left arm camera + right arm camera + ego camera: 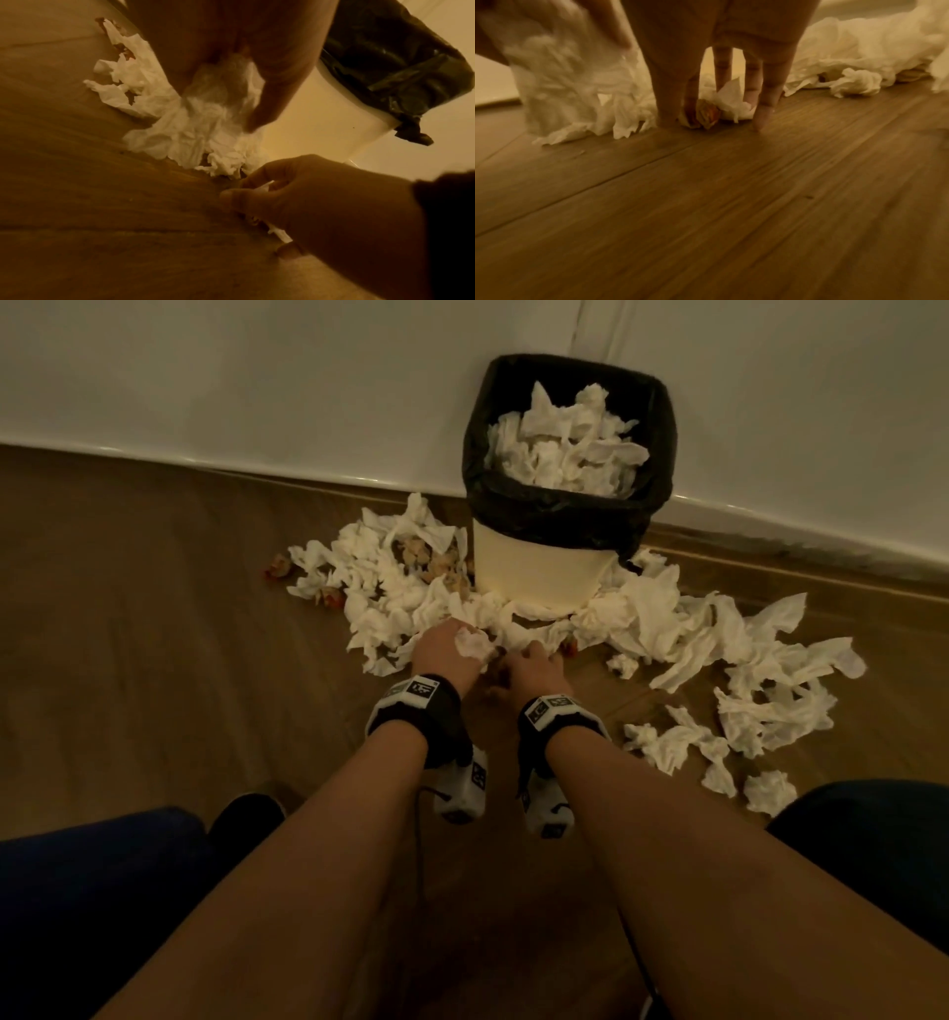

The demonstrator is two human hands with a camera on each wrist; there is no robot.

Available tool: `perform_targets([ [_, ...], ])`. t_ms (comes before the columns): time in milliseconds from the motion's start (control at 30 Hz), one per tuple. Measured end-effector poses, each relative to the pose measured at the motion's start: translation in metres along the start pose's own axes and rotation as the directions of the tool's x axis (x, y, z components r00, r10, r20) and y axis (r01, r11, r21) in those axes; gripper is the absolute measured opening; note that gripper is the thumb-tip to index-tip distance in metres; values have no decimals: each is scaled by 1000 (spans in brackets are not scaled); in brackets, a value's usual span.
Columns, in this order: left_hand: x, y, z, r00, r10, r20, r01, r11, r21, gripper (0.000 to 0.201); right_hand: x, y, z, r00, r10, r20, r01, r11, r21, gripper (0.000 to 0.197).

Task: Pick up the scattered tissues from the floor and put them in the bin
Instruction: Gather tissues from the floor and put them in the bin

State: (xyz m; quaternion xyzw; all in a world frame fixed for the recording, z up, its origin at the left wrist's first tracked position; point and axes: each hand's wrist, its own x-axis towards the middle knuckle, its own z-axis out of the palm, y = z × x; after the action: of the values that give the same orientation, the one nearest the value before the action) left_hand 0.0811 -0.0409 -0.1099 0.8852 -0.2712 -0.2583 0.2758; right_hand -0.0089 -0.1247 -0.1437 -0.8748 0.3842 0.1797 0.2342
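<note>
A cream bin point(534, 572) with a black liner stands against the wall, heaped with white tissues point(565, 449). More crumpled tissues point(390, 577) lie on the wooden floor round its base, left and right. My left hand point(462, 639) hovers just in front of the bin and grips a white tissue wad point(226, 87) that hangs down to the pile. My right hand point(529, 660) is beside it at floor level. Its thumb and fingertips point(762, 113) close round a small crumpled tissue with an orange stain point(713, 109).
A wide spread of tissues point(744, 670) covers the floor to the right, some near my right knee point(862, 824). Stained scraps point(280, 564) lie at the far left of the pile. A white skirting board point(205, 459) runs behind. My left leg and shoe point(246, 809) are lower left.
</note>
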Motion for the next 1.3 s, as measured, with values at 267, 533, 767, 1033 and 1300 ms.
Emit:
perform_targets([
  [267, -5, -15, -8, 998, 16, -57, -26, 983, -183, 47, 1, -7, 11, 999, -6, -53, 4, 1000, -25, 64],
  [533, -8, -17, -4, 996, -69, -64, 45, 946, -322, 34, 8, -15, 1, 1000, -31, 1, 31, 999, -15, 31],
  [767, -13, -10, -24, 991, -132, 35, 136, 957, -255, 41, -14, -2, -37, 997, 69, -37, -50, 925, 377, 34],
  [1033, -42, 72, -86, 988, 142, -56, -145, 988, -49, 38, -90, -11, -139, 982, 147, -120, 60, 362, 930, 41],
  [1300, -116, 153, -165, 906, 383, -180, -395, 918, -38, 30, -199, -24, -232, 961, 15, -276, 276, -121, 954, 27],
])
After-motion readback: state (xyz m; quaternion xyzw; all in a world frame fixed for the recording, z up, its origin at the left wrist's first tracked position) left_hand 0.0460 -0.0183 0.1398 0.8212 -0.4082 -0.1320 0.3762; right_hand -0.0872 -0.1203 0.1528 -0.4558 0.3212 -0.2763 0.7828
